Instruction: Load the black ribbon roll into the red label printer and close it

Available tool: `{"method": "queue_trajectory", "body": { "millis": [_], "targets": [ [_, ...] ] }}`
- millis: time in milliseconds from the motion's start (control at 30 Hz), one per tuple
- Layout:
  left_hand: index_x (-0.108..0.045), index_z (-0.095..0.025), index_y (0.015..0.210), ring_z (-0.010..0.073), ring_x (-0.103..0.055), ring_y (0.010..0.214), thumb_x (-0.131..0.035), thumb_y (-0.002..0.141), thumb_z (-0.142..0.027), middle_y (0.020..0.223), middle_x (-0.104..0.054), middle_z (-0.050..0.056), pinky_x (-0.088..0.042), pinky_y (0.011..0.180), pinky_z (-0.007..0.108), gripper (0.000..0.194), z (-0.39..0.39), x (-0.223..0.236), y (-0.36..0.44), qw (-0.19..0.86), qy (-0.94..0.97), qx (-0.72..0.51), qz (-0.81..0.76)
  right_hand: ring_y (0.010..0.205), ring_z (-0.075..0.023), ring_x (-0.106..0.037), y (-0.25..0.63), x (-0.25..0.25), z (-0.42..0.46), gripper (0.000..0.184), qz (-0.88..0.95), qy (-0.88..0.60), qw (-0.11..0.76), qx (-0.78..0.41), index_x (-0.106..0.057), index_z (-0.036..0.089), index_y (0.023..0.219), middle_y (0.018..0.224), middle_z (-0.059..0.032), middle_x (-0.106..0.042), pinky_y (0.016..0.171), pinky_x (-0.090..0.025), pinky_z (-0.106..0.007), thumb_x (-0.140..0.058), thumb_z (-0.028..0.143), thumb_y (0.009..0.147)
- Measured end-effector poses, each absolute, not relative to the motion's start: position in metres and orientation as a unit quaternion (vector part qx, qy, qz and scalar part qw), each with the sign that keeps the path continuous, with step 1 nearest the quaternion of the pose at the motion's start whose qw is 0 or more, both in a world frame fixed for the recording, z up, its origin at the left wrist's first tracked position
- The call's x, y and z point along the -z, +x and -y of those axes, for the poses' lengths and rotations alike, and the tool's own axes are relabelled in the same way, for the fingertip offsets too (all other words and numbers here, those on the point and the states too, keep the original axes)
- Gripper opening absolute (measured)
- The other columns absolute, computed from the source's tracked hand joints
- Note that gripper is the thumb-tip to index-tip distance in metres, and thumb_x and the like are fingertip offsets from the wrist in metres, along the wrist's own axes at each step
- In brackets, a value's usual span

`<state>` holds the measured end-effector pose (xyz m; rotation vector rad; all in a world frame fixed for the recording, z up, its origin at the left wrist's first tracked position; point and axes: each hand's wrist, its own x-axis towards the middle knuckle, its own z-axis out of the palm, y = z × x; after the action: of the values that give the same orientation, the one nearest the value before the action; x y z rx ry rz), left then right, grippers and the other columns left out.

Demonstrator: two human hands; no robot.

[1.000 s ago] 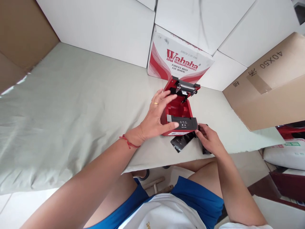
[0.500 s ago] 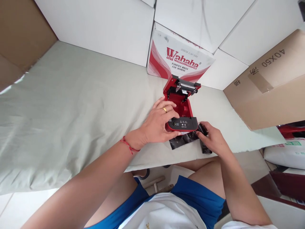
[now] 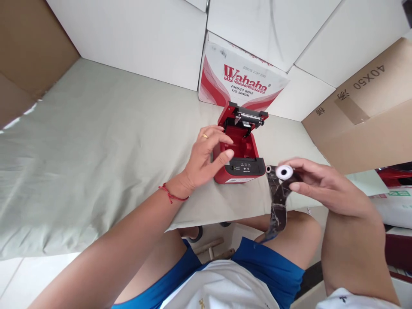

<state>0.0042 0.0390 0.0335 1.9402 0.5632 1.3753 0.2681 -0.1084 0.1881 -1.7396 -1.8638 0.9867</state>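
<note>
A small red label printer (image 3: 238, 178) stands on the cloth-covered table with its lid (image 3: 229, 112) raised and its inside bare. My left hand (image 3: 206, 156) is at the printer's left wall, thumb and fingers apart, gripping nothing. To the right of the printer, my right hand (image 3: 325, 182) holds a white paper roll (image 3: 284, 172) by its side, its round end facing left. A strip of dark wrapping (image 3: 278, 210) hangs below this roll, past the table edge. Another small roll end (image 3: 268, 169) in dark wrapping shows just left of it.
White boxes (image 3: 135, 38) and a Wahaha water carton (image 3: 241, 81) line the back of the table. Brown cardboard boxes stand at the right (image 3: 363, 107) and far left (image 3: 28, 56). Green-grey cloth (image 3: 96, 141) covers the tabletop.
My right hand has lifted a roll off the table and moved it right, dark wrapping trailing. My left hand has let go of the printer's front and shifted left. The printer has turned slightly.
</note>
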Motion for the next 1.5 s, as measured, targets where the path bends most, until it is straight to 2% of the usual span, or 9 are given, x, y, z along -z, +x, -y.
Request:
{"method": "queue_trajectory", "body": {
  "millis": [233,367,500,633,833,967,1133,1267,1500],
  "targets": [
    [-0.067,-0.025,0.101,0.0281,-0.061,0.121,-0.049,0.109,-0.062,0.109,-0.071,0.006,-0.048,0.116,0.05,0.042,-0.051,-0.018,0.01,0.382,0.653,-0.571,-0.32,0.09,-0.0216,-0.07,0.224,-0.174,0.025,0.034,0.761,-0.625,0.114,-0.133,-0.081,0.024,0.128,0.114,-0.0083,-0.077,0.083,-0.057,-0.036,-0.066,0.036,0.1],
    [-0.068,-0.025,0.103,0.0292,-0.061,0.123,-0.052,0.109,-0.054,0.111,-0.069,0.007,-0.049,0.115,0.052,0.033,-0.047,-0.02,0.01,0.366,0.651,-0.592,-0.305,0.105,-0.0239,-0.073,0.201,-0.166,-0.009,0.035,0.768,-0.623,-0.037,-0.147,-0.08,0.021,0.128,0.121,-0.0078,-0.081,0.091,-0.053,-0.033,-0.06,0.018,0.1],
    [-0.068,-0.026,0.11,0.0302,-0.06,0.129,-0.058,0.1,-0.03,0.109,-0.068,0.007,-0.05,0.118,0.055,0.015,-0.03,-0.025,0.01,0.266,0.721,-0.601,-0.222,0.089,-0.0207,-0.07,0.188,-0.164,-0.034,0.029,0.754,-0.607,-0.174,-0.183,-0.082,0.02,0.119,0.11,-0.0071,-0.083,0.075,-0.046,-0.029,-0.061,0.017,0.099],
    [-0.066,-0.025,0.121,0.0316,-0.064,0.128,-0.058,0.079,-0.017,0.114,-0.07,0.009,-0.049,0.12,0.061,0.044,-0.012,-0.029,0.015,0.179,0.797,-0.57,-0.087,0.074,-0.0173,-0.064,0.187,-0.158,-0.049,0.018,0.755,-0.589,-0.199,-0.209,-0.082,0.019,0.102,0.093,-0.005,-0.082,0.066,-0.04,-0.028,-0.066,0.015,0.095],
    [-0.07,-0.017,0.119,0.0278,-0.071,0.116,-0.06,0.088,-0.013,0.115,-0.076,0.011,-0.051,0.121,0.055,0.033,0.007,-0.038,0.013,0.068,0.881,-0.458,-0.102,0.069,-0.0156,-0.061,0.191,-0.157,-0.036,0.015,0.787,-0.573,-0.113,-0.198,-0.079,0.018,0.085,0.081,-0.0034,-0.078,0.066,-0.042,-0.028,-0.067,0.016,0.095],
    [-0.069,-0.017,0.123,0.0219,-0.07,0.12,-0.062,0.102,-0.009,0.115,-0.08,0.006,-0.052,0.119,0.045,0.023,0.018,-0.04,0.007,-0.029,0.872,-0.472,-0.128,0.109,-0.0205,-0.073,0.192,-0.166,-0.01,0.033,0.799,-0.582,0.088,-0.122,-0.079,0.021,0.117,0.123,-0.0071,-0.081,0.098,-0.055,-0.033,-0.047,0.03,0.111],
    [-0.071,-0.022,0.117,0.0181,-0.072,0.114,-0.062,0.107,-0.011,0.107,-0.081,0.003,-0.059,0.101,0.038,0.018,0.026,-0.033,0.006,-0.063,0.845,-0.509,-0.153,0.142,-0.0322,-0.061,0.209,-0.156,-0.013,0.038,0.756,-0.562,0.319,0.108,-0.074,0.026,0.138,0.15,-0.0113,-0.071,0.125,-0.044,-0.054,-0.049,0.042,0.113],
    [-0.072,-0.024,0.117,0.0175,-0.072,0.112,-0.064,0.104,-0.009,0.107,-0.08,0.003,-0.059,0.103,0.038,0.022,0.028,-0.027,0.006,-0.039,0.843,-0.52,-0.131,0.147,-0.0352,-0.058,0.223,-0.14,-0.019,0.043,0.776,-0.563,0.26,0.112,-0.07,0.022,0.145,0.145,-0.0137,-0.074,0.125,-0.045,-0.058,-0.053,0.044,0.112],
    [-0.075,-0.029,0.118,0.0204,-0.073,0.117,-0.071,0.097,-0.01,0.112,-0.081,0.003,-0.06,0.105,0.04,0.029,0.026,-0.021,0.003,-0.023,0.836,-0.532,-0.135,0.112,-0.026,-0.074,0.221,-0.133,0.03,0.033,0.805,-0.545,0.231,0.038,-0.079,0.02,0.127,0.125,-0.0132,-0.079,0.098,-0.062,-0.044,-0.051,0.026,0.111]
  ]
}}
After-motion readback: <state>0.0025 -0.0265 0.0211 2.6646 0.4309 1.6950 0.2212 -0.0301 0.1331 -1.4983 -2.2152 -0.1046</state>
